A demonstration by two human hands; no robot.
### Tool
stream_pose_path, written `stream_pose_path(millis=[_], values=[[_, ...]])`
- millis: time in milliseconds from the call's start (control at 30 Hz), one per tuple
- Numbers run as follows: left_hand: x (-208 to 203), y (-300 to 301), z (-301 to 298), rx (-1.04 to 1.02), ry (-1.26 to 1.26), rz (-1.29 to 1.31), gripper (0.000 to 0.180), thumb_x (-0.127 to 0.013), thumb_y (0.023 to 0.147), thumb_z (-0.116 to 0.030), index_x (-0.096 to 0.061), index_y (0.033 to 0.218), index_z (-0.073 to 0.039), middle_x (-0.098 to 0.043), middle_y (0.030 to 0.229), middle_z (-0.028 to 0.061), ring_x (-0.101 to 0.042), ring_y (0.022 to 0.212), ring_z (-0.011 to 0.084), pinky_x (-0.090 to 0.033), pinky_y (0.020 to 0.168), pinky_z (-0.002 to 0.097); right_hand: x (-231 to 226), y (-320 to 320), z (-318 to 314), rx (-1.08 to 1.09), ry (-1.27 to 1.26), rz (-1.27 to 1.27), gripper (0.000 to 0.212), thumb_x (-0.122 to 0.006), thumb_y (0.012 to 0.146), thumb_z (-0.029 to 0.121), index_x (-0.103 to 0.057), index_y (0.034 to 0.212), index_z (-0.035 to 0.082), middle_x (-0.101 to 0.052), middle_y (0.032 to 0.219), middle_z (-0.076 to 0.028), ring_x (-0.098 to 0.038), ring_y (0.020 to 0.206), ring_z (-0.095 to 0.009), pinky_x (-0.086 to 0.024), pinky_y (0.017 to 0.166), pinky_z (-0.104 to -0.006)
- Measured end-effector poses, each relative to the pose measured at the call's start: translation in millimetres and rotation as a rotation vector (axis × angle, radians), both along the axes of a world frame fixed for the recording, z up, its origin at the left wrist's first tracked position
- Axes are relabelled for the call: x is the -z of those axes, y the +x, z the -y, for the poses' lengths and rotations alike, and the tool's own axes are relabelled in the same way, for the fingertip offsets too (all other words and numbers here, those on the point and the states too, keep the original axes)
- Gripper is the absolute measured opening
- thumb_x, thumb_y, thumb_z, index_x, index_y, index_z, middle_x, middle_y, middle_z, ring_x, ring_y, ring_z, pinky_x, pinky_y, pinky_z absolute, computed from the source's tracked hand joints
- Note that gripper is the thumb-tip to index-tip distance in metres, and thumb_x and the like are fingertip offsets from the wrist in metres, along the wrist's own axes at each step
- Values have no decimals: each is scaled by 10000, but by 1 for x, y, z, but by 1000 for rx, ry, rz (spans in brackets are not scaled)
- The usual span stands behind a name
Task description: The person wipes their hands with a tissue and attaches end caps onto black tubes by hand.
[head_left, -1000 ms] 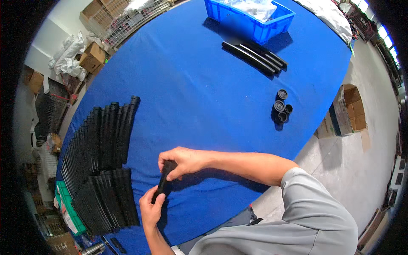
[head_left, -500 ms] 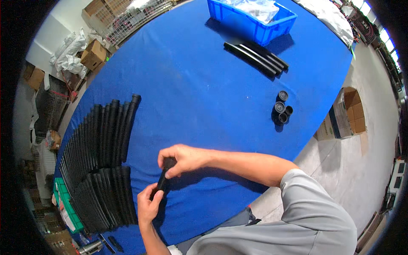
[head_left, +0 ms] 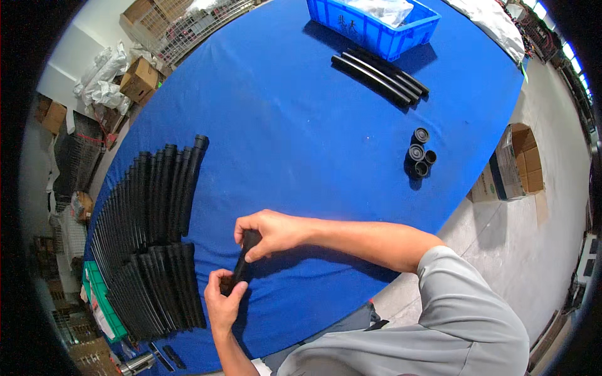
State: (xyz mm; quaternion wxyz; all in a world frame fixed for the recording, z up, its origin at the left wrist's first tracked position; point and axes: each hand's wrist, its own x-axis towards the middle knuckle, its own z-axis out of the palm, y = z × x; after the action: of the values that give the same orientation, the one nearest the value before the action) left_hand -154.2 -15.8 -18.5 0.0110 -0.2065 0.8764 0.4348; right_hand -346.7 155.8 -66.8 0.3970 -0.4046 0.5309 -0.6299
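Note:
A black tube slants above the table in front of me, held at both ends. My right hand is closed round its upper end, which looks like a wider cap; the fingers hide most of that end. My left hand grips the lower end between thumb and fingers. Left of my hands, many capped black tubes lie side by side in a far row. A near row of black tubes sits just below it, its closest tube a short way from my left hand.
On the blue tablecloth, several black end caps stand at the right. Several bare black tubes lie by a blue crate holding clear plastic. A green tray is at the left edge; an open cardboard box sits on the floor.
Both hands keep their hold on the black tube, almost unmoved. The left fingers look slightly looser around the lower end. The view has shifted a little.

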Motion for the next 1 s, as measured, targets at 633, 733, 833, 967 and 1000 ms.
stream_pose_path(millis=[633, 733, 833, 967, 1000], values=[[19, -15, -6, 242, -74, -33, 449, -710, 855, -215, -572, 1229, -10, -677, 1028, 163, -665, 954, 282, -508, 816, 364, -4, -2, -12, 112, 137, 143, 355, -766, 772, 51, -574, 1071, 58, -623, 930, -26, -583, 705, -91, -486, 585, -227], [14, -14, -17, 191, -194, -67, 434, -709, 845, -219, -588, 1204, -8, -669, 1030, 172, -657, 949, 314, -504, 828, 365, -10, 0, -11, 84, 216, 227, 374, -759, 759, 22, -563, 1076, 45, -610, 917, -25, -573, 675, -78, -486, 568, -219], [14, -12, -23, 54, -211, -111, 362, -698, 849, -218, -620, 1130, -3, -663, 1026, 163, -653, 915, 318, -504, 800, 375, -4, 1, -10, 133, 110, 142, 387, -768, 769, 69, -559, 1093, 43, -607, 912, -26, -585, 689, -87, -489, 572, -228], [20, -9, -14, 51, -100, -234, 337, -724, 826, -206, -617, 1070, -1, -645, 972, 146, -647, 882, 309, -505, 772, 373, 0, 0, -10, 133, 46, 58, 389, -762, 771, 57, -554, 1101, 42, -601, 906, -26, -583, 694, -86, -490, 571, -228], [20, -9, -11, 112, -120, -202, 351, -725, 827, -210, -618, 1087, -1, -644, 985, 150, -649, 886, 304, -506, 769, 373, -6, 0, -12, 119, 105, 128, 387, -759, 774, 55, -553, 1102, 41, -600, 906, -27, -583, 701, -83, -491, 573, -226]])
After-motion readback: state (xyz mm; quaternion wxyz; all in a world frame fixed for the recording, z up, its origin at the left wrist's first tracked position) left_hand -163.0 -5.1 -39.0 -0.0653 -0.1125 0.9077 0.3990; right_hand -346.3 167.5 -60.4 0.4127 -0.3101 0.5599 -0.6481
